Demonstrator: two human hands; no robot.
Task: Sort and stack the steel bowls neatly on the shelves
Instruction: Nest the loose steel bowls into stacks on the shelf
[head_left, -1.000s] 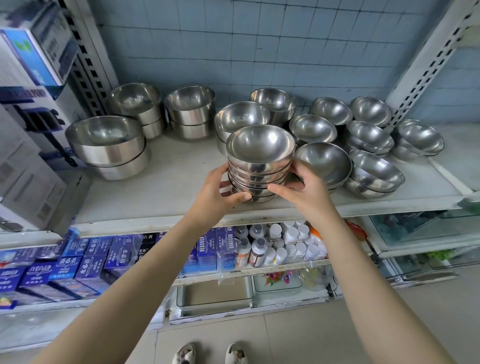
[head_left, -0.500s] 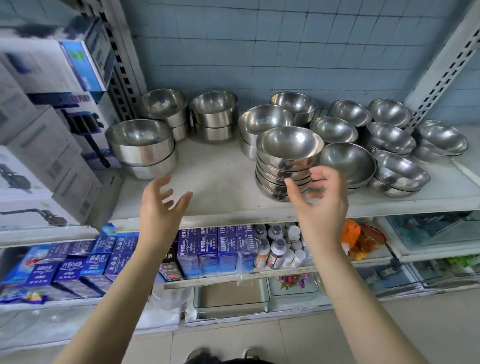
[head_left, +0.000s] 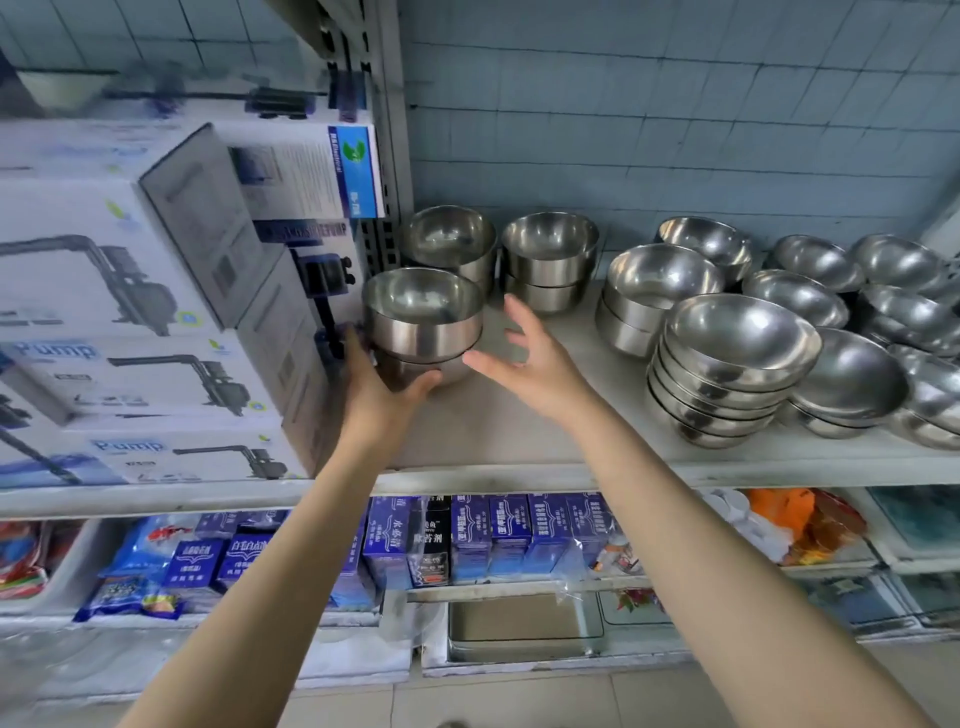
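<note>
Two-handed, reached up from below to the shelf (head_left: 519, 441), both forearms stretched long. Cupped the left hand (head_left: 382, 387) round the lower bowl of the two-bowl stack (head_left: 423, 322), thumb across its front, fingers wrapped to its left side. Held the right hand (head_left: 524, 358) spread wide and holding nothing, just right of that stack, thumb pointed at the lower bowl; could not tell whether touching. Found the stack at the shelf's left end, just beside the pump boxes (head_left: 130, 312), well apart from the tall stack of rounded bowls (head_left: 737, 364) to the right.
</note>
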